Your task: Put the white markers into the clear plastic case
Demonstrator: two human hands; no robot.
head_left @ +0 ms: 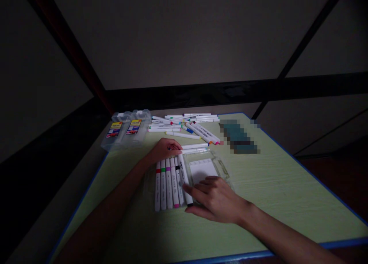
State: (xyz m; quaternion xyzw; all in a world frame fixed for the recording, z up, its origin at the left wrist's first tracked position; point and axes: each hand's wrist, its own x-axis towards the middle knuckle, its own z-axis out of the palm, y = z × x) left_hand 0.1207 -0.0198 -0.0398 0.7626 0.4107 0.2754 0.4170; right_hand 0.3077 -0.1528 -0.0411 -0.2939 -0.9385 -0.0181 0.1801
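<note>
- While two clear boxes (133,127) sat at the far left of the counter (287,202), five markers (168,183) lay in a row in an open clear case (223,168).
- The left hand (166,148) was curled, its fingertips by the top of a slanted marker (185,176); I couldn't tell if it held on.
- That marker lay just right of the row.
- More markers (183,135) lay in a messy pile behind.
- The right hand (214,199) was partly curled, finger and thumb at the slanted marker's black end; I couldn't tell how tightly.
- A blurry green thing (240,135) lay farther right.
</note>
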